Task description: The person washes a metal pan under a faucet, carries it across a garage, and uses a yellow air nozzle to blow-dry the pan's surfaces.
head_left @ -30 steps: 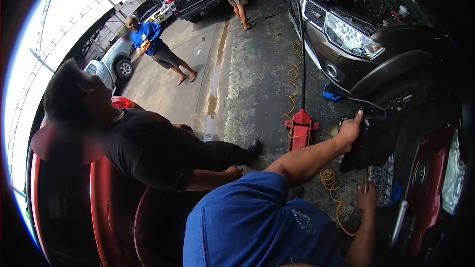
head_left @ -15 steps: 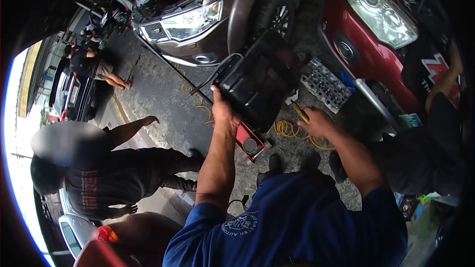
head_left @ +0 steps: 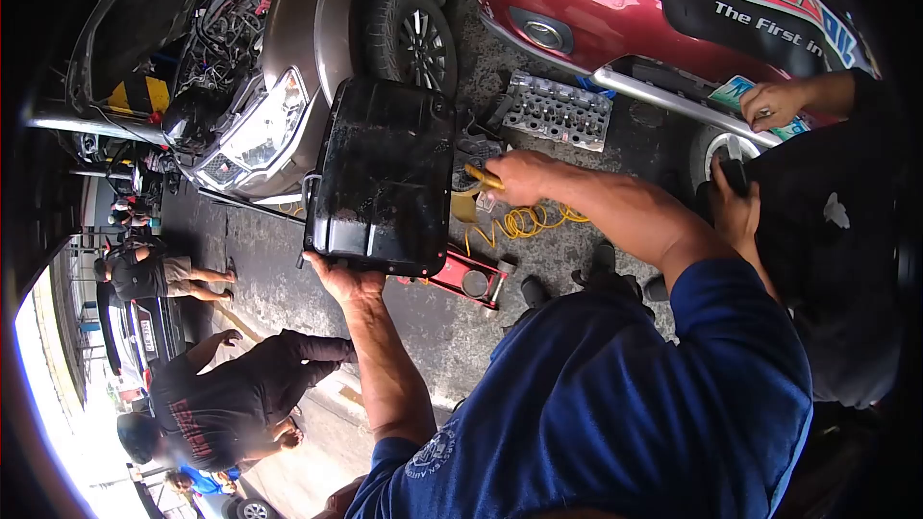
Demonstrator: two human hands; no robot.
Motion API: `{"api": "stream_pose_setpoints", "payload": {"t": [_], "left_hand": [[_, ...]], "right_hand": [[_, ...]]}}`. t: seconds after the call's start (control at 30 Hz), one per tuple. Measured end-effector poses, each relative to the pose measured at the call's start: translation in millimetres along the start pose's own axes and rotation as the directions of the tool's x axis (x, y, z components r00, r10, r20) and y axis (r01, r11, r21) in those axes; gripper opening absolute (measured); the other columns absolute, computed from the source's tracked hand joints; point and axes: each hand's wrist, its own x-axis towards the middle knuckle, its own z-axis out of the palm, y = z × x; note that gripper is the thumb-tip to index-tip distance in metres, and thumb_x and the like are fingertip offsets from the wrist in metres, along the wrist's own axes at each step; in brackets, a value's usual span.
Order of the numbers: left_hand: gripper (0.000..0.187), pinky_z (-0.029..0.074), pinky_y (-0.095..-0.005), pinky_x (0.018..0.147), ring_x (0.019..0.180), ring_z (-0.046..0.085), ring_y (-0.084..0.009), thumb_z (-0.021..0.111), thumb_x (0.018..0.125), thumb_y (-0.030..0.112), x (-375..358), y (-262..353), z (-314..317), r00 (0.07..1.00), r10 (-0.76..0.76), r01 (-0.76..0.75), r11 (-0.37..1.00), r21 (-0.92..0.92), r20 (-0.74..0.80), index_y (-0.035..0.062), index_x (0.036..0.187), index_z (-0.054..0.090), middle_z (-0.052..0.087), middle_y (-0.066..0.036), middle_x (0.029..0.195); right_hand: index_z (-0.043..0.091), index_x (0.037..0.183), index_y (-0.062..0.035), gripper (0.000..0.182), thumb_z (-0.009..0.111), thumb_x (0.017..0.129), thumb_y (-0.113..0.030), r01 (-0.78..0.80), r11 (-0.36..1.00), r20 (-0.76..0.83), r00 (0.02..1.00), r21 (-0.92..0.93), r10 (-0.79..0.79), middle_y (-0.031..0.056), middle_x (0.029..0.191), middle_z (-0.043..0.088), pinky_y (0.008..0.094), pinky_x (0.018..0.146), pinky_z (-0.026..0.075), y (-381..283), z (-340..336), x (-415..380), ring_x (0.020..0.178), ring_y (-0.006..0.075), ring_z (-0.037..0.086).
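My left hand (head_left: 351,284) grips the lower edge of a black metal oil pan (head_left: 380,178), thumb at its corner. The pan is raised in front of me, its broad ribbed face toward me and bolt holes along its rim. Beside the pan's right edge, my right hand (head_left: 524,176) is closed around a yellow-handled tool (head_left: 483,176). The tool points toward the pan; I cannot make out its working end.
A cylinder head (head_left: 558,111) lies on the ground beyond, near a yellow coiled hose (head_left: 524,221) and a red floor jack (head_left: 452,276). Two cars (head_left: 288,125) stand ahead. A co-worker's hands (head_left: 735,207) are at right; another person (head_left: 231,399) stands left.
The view has swung to the right. The oil pan is turned more squarely toward me, and my right hand with the yellow-handled tool has come closer to its edge.
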Motion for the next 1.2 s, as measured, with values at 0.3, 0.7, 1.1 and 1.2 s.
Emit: {"api": "stream_pose_setpoints", "payload": {"t": [0.3, 0.7, 1.1, 1.2], "left_hand": [[0.085, 0.033, -0.0618, 0.115, 0.139, 0.043, -0.0374, 0.043, 0.091, 0.076, 12.7, 2.4, -22.2, 1.000, 0.005, -0.005, 1.000, 0.018, 0.010, 0.0147, 0.149, 0.045, 0.047, -0.012, 0.151], [0.085, 0.032, -0.0611, 0.116, 0.140, 0.043, -0.0375, 0.033, 0.093, 0.077, 28.2, 7.9, -33.9, 0.998, -0.043, 0.040, 0.998, 0.055, 0.042, 0.0148, 0.151, 0.044, 0.045, -0.012, 0.153], [0.084, 0.034, -0.0623, 0.115, 0.138, 0.045, -0.0373, 0.034, 0.093, 0.077, 24.9, 24.0, -37.5, 0.999, -0.037, 0.038, 0.996, 0.081, -0.020, 0.0153, 0.147, 0.049, 0.048, -0.012, 0.151], [0.083, 0.034, -0.0625, 0.115, 0.138, 0.045, -0.0374, 0.034, 0.093, 0.077, 25.6, 29.1, -42.4, 0.996, -0.033, 0.039, 0.996, 0.081, -0.080, 0.0155, 0.148, 0.048, 0.047, -0.012, 0.151]], "right_hand": [[0.060, 0.113, -0.0034, 0.045, 0.069, 0.090, -0.041, 0.242, 0.969, 0.076, 0.968, -0.039, -0.239, 0.0214, 0.106, 0.067, 0.0500, 0.091, 0.052, -30.7, 32.1, -26.0, 0.105, 0.0403, 0.065], [0.061, 0.105, -0.0015, 0.045, 0.067, 0.090, -0.043, 0.043, 0.993, -0.155, 0.988, 0.106, -0.026, 0.0228, 0.095, 0.068, 0.0509, 0.081, 0.053, -27.9, 20.0, 6.6, 0.093, 0.0424, 0.067], [0.062, 0.104, -0.0038, 0.043, 0.068, 0.089, -0.044, 0.282, 0.954, -0.021, 0.959, 0.099, -0.282, 0.0207, 0.096, 0.068, 0.0515, 0.083, 0.052, -74.0, 26.0, -12.7, 0.095, 0.0401, 0.067], [0.062, 0.101, -0.0024, 0.043, 0.069, 0.088, -0.042, 0.134, 0.988, -0.159, 0.980, 0.077, -0.121, 0.0207, 0.091, 0.068, 0.0511, 0.081, 0.052, -55.5, 37.9, 13.4, 0.091, 0.0405, 0.067]]}}
